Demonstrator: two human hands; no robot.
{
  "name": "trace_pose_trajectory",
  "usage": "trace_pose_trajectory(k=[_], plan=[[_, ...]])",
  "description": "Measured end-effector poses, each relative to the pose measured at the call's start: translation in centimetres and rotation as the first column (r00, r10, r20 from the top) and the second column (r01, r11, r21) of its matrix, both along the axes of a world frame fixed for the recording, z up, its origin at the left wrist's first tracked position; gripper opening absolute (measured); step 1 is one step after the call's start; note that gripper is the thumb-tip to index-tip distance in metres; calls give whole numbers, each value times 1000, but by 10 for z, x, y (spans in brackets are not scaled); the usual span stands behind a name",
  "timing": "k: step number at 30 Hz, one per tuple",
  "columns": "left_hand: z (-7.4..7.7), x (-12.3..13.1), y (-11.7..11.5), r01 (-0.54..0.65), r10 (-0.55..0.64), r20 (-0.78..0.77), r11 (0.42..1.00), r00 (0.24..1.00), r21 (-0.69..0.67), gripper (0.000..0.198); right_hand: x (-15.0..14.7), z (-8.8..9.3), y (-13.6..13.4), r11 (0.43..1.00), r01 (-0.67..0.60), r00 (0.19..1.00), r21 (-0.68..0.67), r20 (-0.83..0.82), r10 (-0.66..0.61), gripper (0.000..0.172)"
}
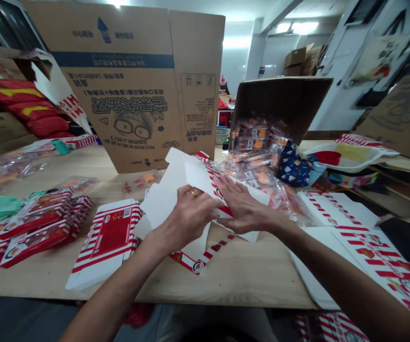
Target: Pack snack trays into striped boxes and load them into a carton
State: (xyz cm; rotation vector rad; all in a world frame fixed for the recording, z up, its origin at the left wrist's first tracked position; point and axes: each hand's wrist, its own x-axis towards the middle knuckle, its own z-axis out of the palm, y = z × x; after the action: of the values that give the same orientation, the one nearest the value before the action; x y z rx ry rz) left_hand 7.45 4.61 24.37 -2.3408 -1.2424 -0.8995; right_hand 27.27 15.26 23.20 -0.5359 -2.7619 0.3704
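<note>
Over the wooden table (233,270), your left hand (191,213) is holding, fingers half curled, the white flap of a red-striped carton blank (162,204), while your flat, open right hand (244,206) is pressing its striped panel, the blank's long axis running left to right.

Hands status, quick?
Left hand gripping white-and-red striped carton blank; right hand flat on it. Clear snack packets heaped behind.

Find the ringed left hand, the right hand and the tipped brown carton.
ringed left hand (191,214), head view, back of hand.
right hand (242,206), head view, back of hand.
tipped brown carton (279,99), head view, inner wall.
</note>
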Motion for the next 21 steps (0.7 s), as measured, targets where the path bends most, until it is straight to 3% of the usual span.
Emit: trace_pose_trajectory(k=[2,4,5,7,9,10,11,13,15,17,19,21], plan=[[11,2,-10,105,-103,-65,994,993,28,19,-10,3,-7,986,-151,982,-67,-121,142,82],[21,1,-20,145,-137,-125,988,983,53,23,-10,10,-13,935,-313,935,-168,-229,272,55],[24,0,-24,160,-150,-142,985,978,65,26,-8,15,-15,893,-387,910,-231,-250,330,46],[25,-3,-28,206,-192,-142,975,971,88,28,0,24,-15,756,-526,851,-389,-240,468,37],[22,-5,-26,244,-232,-108,963,967,113,28,6,29,-14,615,-593,793,-520,-243,559,36],[21,-5,-24,245,-235,-87,961,968,127,28,7,29,-14,588,-589,792,-554,-253,555,34],[20,-5,-22,225,-217,-65,964,974,143,29,6,28,-13,608,-563,816,-559,-264,514,31],[24,-6,-20,134,-131,-28,974,991,183,32,3,24,-9,742,-444,896,-503,-272,352,23],[36,-10,-24,0,-5,21,973,1000,229,35,3,19,-3,849,-292,940,-440,-295,170,25],[51,-24,-33,-166,120,178,947,977,274,32,14,18,9,874,-180,946,-451,-322,29,28],[60,-49,-42,-357,174,507,888,844,289,24,35,20,23,835,-135,933,-533,-352,-73,27],[56,-80,-45,-506,161,816,844,555,177,22,60,23,36,767,-129,898,-628,-402,-178,27]])
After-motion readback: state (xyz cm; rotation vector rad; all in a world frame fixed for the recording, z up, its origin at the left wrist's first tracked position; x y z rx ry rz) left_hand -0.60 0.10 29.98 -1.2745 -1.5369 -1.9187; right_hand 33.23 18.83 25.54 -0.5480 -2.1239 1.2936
